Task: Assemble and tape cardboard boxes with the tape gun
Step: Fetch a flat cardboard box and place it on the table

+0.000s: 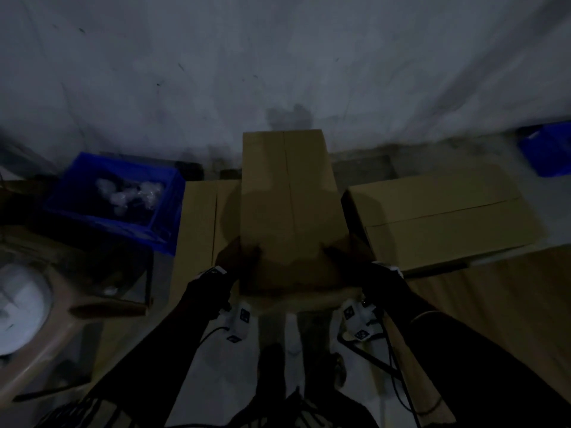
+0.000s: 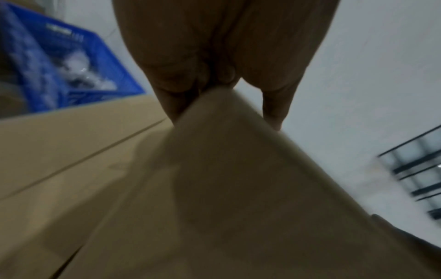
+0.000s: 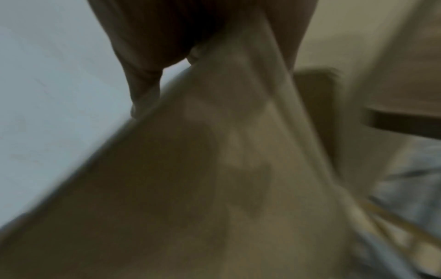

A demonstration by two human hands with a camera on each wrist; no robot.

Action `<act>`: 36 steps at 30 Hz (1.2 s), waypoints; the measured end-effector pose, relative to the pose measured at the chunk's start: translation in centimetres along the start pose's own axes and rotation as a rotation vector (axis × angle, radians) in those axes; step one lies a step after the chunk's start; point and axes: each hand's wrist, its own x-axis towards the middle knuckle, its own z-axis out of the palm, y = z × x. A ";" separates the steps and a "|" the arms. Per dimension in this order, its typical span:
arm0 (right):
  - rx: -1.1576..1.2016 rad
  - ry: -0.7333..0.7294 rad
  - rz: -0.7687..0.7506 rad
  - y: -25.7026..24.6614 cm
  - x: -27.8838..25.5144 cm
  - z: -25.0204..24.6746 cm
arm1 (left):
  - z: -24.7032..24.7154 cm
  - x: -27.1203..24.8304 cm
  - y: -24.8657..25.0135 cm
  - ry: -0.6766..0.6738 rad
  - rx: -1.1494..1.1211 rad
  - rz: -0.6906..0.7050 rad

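Here, 2 hands, the left hand [image 1: 234, 257] and right hand [image 1: 343, 254], grip the near corners of 1 flattened cardboard box [image 1: 287, 199], thumbs and fingers pinching it. It is held over 2 more cardboard pieces: a flat sheet [image 1: 200, 223] at left and a box [image 1: 445, 220] at right. 2 blue crates [image 1: 77, 193] flank them.

My head camera looks steeply down from above; each wrist camera peers close along my fingers. All three share the cardboard box [image 1: 287, 208], mid-frame.

A dim packing or storeroom area: bare grey concrete wall [image 1: 278, 57], flattened cardboard sheets [image 1: 197, 230] and a cardboard box [image 1: 448, 217] on the floor, blue plastic crates [image 1: 114, 193] holding clear plastic-wrapped items, and metal shelving [image 2: 415, 169] against the wall.
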 end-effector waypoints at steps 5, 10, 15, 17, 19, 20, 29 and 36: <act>-0.082 0.131 -0.191 -7.3 -5.0 -1.6 | -4.5 -1.4 2.2 0.065 -0.033 0.123; -0.060 0.268 -0.260 -11.8 -8.8 -4.1 | -8.8 -5.6 7.5 0.142 0.019 0.290; 0.017 0.373 -0.311 -12.6 -14.5 -8.4 | -10.4 -8.1 13.1 0.102 0.185 0.480; 0.038 0.442 -0.300 -12.1 -17.2 -10.2 | -9.6 -9.5 15.4 0.095 0.238 0.544; 0.060 0.525 -0.252 -10.8 -19.6 -12.1 | -7.8 -10.6 17.6 0.068 0.254 0.598; 0.065 0.555 -0.212 -10.0 -20.6 -13.0 | -6.8 -11.2 18.5 0.056 0.266 0.608; 0.120 0.832 0.077 5.0 -32.8 -19.0 | 8.5 -18.4 24.9 -0.189 0.380 0.808; 0.310 0.931 0.241 19.6 -44.0 -19.5 | 22.9 -27.9 24.9 -0.468 0.384 0.885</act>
